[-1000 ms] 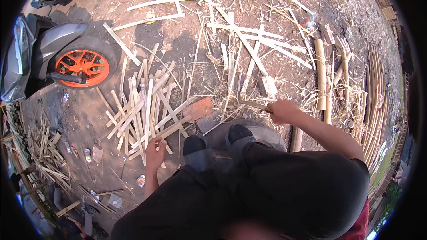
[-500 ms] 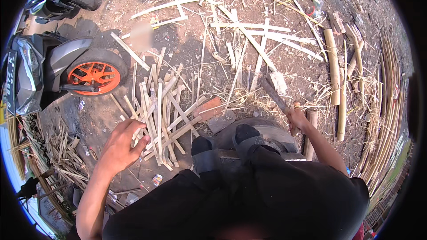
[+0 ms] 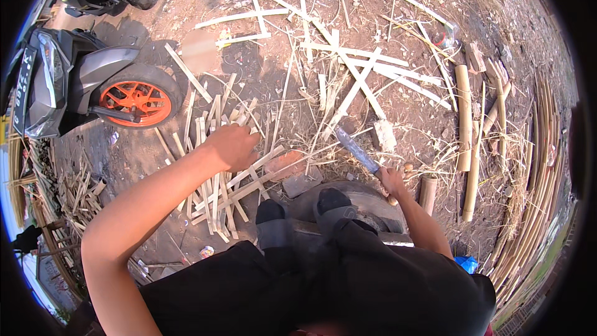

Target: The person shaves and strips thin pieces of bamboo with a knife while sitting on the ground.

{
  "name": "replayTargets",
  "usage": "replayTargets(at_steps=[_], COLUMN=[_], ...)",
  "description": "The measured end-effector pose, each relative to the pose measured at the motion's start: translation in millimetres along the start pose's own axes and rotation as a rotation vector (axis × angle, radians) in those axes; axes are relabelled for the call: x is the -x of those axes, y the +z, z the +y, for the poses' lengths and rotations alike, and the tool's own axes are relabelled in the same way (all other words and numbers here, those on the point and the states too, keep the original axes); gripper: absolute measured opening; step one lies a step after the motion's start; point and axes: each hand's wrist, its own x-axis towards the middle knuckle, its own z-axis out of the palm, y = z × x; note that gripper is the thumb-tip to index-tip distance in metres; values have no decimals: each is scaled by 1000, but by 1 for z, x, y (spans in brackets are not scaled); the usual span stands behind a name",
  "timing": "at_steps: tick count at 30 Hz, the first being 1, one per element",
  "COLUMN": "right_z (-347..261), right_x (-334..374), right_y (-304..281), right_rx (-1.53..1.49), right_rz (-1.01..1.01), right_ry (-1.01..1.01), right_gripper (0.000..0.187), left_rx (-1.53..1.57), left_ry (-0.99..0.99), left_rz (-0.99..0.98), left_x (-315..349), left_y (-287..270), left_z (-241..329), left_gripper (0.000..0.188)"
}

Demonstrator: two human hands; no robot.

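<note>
My right hand (image 3: 391, 182) is closed round the handle of a machete (image 3: 357, 151), whose dark blade slants up and to the left over the ground. My left hand (image 3: 233, 147) is over the pile of split bamboo strips (image 3: 214, 196), back upward and fingers curled down. Whatever those fingers may hold is hidden beneath the hand. The strips lie crossed over one another to the left of my feet. A round, worn tyre-like block (image 3: 305, 202) sits under and beside my sandalled feet (image 3: 336, 208).
Longer pale strips (image 3: 354, 87) lie scattered ahead, near a pale block (image 3: 384, 135). Bamboo poles (image 3: 463, 118) and a long bundle of thin poles (image 3: 541, 149) are at the right. A motorbike with an orange wheel (image 3: 138, 102) stands at the left. A brick (image 3: 286, 163) lies by the pile.
My left hand has moved from the pile's left side to above it, its fingers curling from half spread. The machete has shifted left and lower with my right hand. The view has shifted slightly.
</note>
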Motion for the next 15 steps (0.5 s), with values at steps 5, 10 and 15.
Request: replayTargets(at_steps=[5,10,15], right_z=[24,-30,-28], right_x=[-1,12,58], right_y=[-8,-2,-35], right_rx=[-82,-225,133], right_rz=[29,-73,145], right_ry=[-23,40,-115], right_gripper=[54,55,59], left_rx=[516,890,1166], left_ry=[-82,-644,-568], left_rz=[129,529,249], left_x=[-153,-236,-237], left_y=[61,227,207], left_z=[9,35,92], left_gripper=[36,30,25])
